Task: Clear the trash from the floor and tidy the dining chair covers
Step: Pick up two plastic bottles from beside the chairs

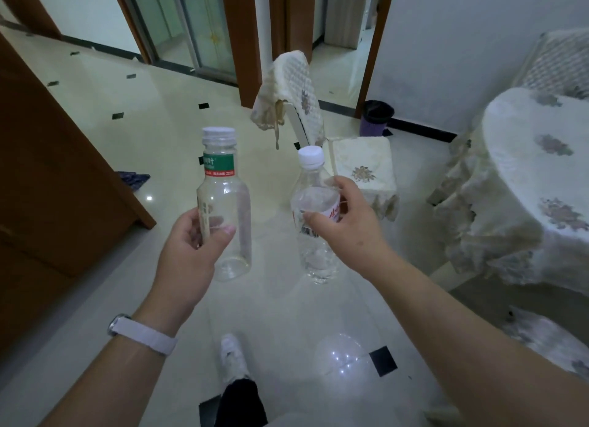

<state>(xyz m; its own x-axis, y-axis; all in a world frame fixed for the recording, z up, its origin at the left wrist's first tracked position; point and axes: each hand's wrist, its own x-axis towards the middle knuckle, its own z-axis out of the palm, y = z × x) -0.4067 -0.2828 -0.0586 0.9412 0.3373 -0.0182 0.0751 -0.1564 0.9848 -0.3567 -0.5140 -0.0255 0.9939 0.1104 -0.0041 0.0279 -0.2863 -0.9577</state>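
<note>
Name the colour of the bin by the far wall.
The bin is purple, black-lined; head view.

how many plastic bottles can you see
2: the green-labelled bottle in the left hand, and the red-labelled bottle in the right hand. Others may lie hidden behind the covered table.

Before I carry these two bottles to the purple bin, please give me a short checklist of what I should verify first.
1. Left hand grips the green-label bottle: ok.
2. Right hand holds the red-label bottle: ok.
3. Both caps closed: ok.
4. Purple bin in sight by the wall: ok.
5. Straight way to the bin free: not ok, the chair stands between.
6. Room left inside the bin: cannot tell.
</note>
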